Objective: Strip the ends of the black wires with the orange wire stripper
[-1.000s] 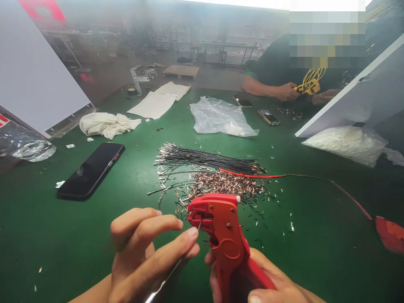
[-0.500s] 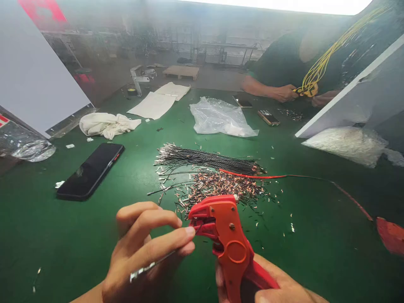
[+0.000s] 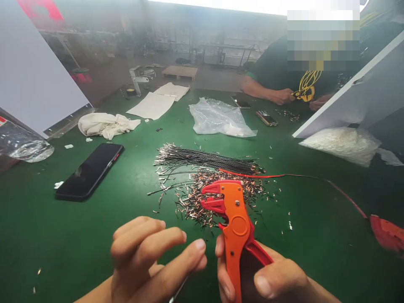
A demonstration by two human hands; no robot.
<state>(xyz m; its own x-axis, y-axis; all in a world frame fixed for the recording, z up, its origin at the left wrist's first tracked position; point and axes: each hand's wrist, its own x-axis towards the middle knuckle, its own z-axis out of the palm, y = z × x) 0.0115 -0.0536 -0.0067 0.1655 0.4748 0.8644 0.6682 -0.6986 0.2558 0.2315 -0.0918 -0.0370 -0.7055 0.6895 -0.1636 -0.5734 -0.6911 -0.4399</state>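
My right hand (image 3: 280,275) is wrapped around the handles of an orange and red wire stripper (image 3: 239,225), whose jaws point left and are apart with nothing seen between them. Left of the tool, my left hand (image 3: 151,261) pinches a short wire (image 3: 179,290) between thumb and forefinger; only its silvery lower end shows under the fingers. Beyond the stripper lies a heap of black and copper wire scraps (image 3: 202,206). Behind that heap rests a bundle of black wires (image 3: 208,158) with silvery tips on the left and bare copper ends on the right.
A black phone (image 3: 90,171) lies at left, near a white cloth (image 3: 107,125). Farther back are paper sheets (image 3: 154,103) and a clear plastic bag (image 3: 221,118). A red strip (image 3: 252,175) crosses to the right. Across the table a co-worker's hand (image 3: 282,97) holds a yellow tool.
The stripper has moved up and right, away from my left hand, and its jaws no longer hold the wire. My left hand has drawn down slightly with the wire.
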